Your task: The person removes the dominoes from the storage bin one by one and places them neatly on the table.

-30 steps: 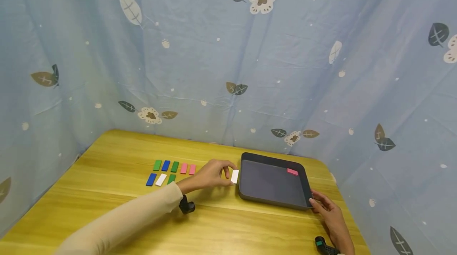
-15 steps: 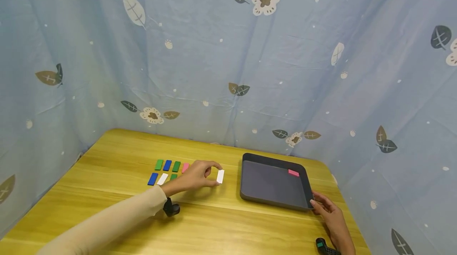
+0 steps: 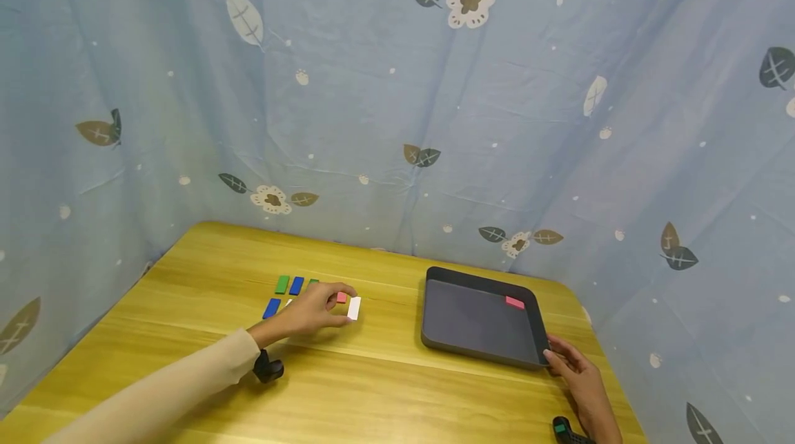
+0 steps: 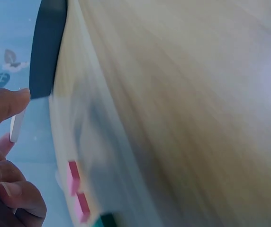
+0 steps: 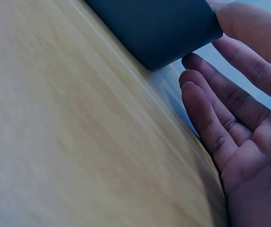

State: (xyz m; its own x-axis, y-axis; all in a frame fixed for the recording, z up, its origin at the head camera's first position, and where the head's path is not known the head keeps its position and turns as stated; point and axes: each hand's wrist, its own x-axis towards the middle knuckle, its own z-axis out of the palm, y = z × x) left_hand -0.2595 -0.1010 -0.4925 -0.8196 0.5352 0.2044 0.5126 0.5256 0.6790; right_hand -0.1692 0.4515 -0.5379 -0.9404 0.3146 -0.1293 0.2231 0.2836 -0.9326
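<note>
My left hand pinches a white rectangular block between thumb and index finger, above the wooden table. In the left wrist view the same white block stands on edge between the fingertips. Below and behind that hand lie small blocks in rows: light green, blue, another blue and pink; the hand partly covers others. My right hand holds the near right corner of a dark grey tray, thumb at the rim. A pink block sits inside the tray by its right wall.
The yellow wooden table reaches back to a blue patterned curtain, which also hangs at both sides. Black devices are worn at the wrists. Bare tabletop lies between the left hand and the tray.
My left hand has moved left, away from the tray and towards the rows of blocks, still pinching the white block. The right hand has stayed at the tray's corner. The head view has shifted slightly.
</note>
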